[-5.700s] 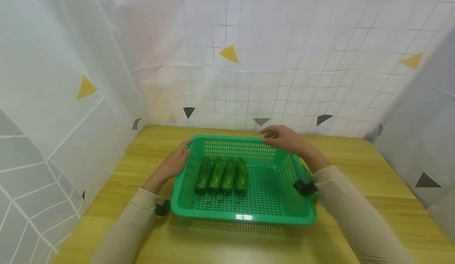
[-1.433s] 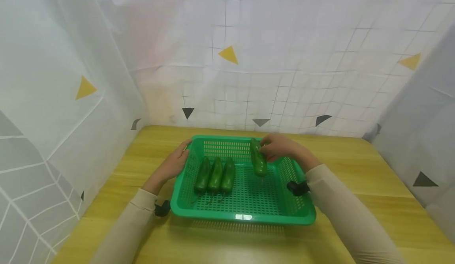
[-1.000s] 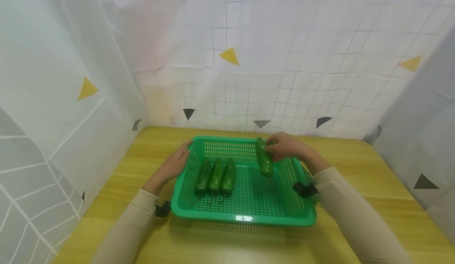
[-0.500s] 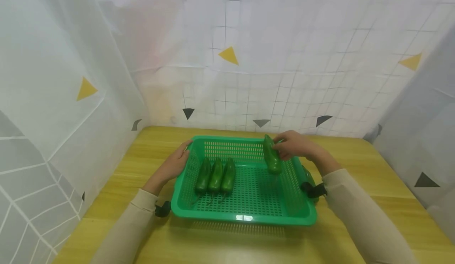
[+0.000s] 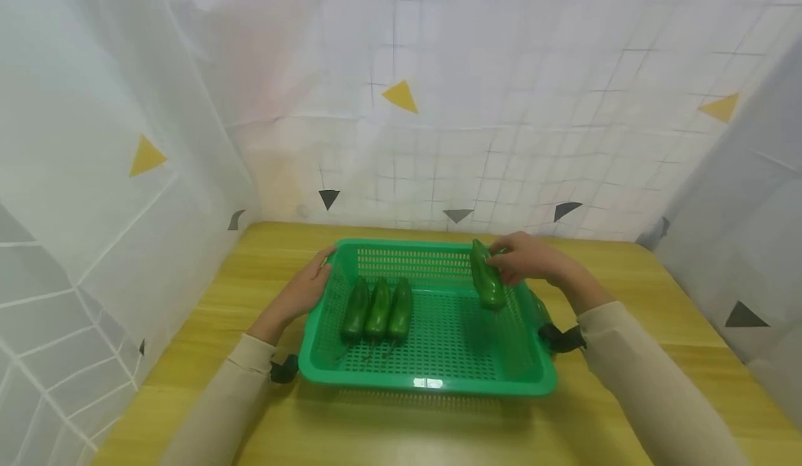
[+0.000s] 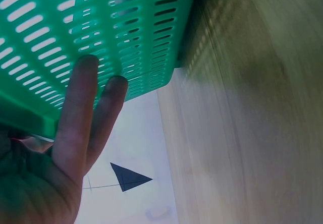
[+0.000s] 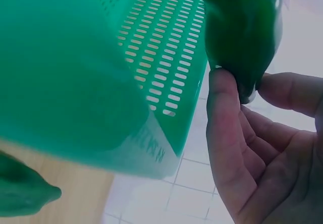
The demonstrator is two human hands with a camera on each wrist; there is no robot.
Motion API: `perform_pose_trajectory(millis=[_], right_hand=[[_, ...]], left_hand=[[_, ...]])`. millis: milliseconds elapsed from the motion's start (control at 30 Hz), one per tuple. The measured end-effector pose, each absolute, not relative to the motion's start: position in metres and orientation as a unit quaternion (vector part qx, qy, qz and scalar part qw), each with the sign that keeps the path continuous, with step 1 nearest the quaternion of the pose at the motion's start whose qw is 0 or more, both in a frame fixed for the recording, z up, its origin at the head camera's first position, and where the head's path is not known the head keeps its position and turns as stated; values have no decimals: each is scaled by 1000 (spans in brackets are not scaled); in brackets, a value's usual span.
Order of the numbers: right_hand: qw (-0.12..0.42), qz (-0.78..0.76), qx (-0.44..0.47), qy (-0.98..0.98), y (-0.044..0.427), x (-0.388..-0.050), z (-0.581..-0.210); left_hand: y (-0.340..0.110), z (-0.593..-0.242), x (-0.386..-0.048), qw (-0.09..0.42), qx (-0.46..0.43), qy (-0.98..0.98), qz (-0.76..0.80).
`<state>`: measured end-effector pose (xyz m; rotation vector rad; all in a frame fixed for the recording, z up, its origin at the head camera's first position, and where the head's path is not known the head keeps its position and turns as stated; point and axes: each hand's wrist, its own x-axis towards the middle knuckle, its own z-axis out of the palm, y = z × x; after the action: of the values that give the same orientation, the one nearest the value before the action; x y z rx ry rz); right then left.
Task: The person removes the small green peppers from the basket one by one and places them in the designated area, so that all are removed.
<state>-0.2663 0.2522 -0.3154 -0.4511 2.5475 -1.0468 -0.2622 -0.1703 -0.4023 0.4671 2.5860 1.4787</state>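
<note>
My right hand [image 5: 526, 258] pinches the far, narrow end of a long green pepper [image 5: 486, 278]. That pepper is raised above the right part of a green slotted plastic basket [image 5: 432, 386], its stem end tilted toward me. In the right wrist view, thumb and fingers meet at the pepper's tip [image 7: 246, 90]. My left hand [image 5: 303, 290] holds the basket's left rim near the back corner; two straight fingers [image 6: 78, 108] lie against the outer wall in the left wrist view. Three green peppers [image 5: 378, 313] lie side by side on the basket floor at the left.
Outside the basket's right wall another green pepper [image 5: 540, 309] lies on the wooden table [image 5: 626, 313], partly hidden by the basket and a black wrist strap [image 5: 562, 338]. Patterned white sheets [image 5: 501, 104] hang behind and at both sides.
My right hand has taken the rightmost pepper of the row, lifted it and carried it right toward the basket's right wall. My left hand stays on the rim.
</note>
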Motion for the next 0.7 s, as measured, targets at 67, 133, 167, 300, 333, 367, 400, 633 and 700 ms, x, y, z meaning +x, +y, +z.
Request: perform_pose_trajectory(millis=[67,133,167,300,333,367,400,633,700], right_hand=[[171,-371,-162,899,254,-266,-314],[172,-363,-160,902,256,-266,-313],[173,-359,-160,903,258,-267,-313],[175,-352,-154,906,263,-266,-313],[173,-353,-155,906,265,-266,-313],[173,-354,-156,906,266,-266,-313],[171,-352,-157,907,267,-265,-314],[164,-335,-160,914,270,-263,-317],[160,-333,-164,915,272,-264,-317]], left_hand=[[-171,-402,-263,56,153,857,489],[-171,-404,-264,48,157,862,480],[-172,-405,-265,47,158,863,478],[-172,-410,-265,48,163,863,475],[-172,-410,-265,51,161,860,482],[-172,-411,-265,51,162,859,483],[-172,-411,-264,51,161,859,483],[-172,-410,-265,52,163,855,489],[-171,-408,-266,51,163,855,489]])
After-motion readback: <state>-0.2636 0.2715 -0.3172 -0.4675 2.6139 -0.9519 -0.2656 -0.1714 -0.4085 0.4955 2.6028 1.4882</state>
